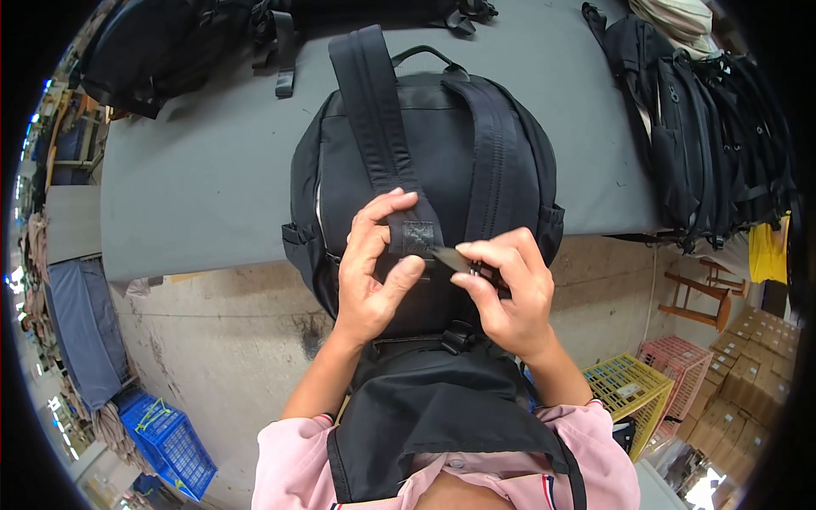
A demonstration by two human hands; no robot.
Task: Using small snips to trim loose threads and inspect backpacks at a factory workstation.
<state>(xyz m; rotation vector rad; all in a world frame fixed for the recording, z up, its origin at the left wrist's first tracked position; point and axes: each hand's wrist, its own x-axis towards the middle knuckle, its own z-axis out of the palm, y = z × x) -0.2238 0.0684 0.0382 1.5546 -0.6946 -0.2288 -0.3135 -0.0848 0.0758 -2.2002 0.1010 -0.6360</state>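
Observation:
A black backpack (340, 144) lies with its straps facing up, partly over the table's near edge. My left hand (370, 268) is closed on the lower end of the left shoulder strap (374, 110), fingers at its edge and thumb near the stitched square patch (417, 235). Between the thumb and fingers of my right hand (518, 289) is a small pair of thread snips (450, 258), blurred by motion. Their pointed tip is close to the patch; whether it touches is unclear. The right shoulder strap (495, 144) lies loose on the backpack, held by neither hand.
The grey table (204, 195) carries more black bags (170, 59) at the far left and a row of black backpacks (680, 136) on the right. Below stand a blue crate (167, 442), a yellow crate (629, 387), a pink crate (676, 361), a wooden stool (697, 299) and stacked cartons (731, 391).

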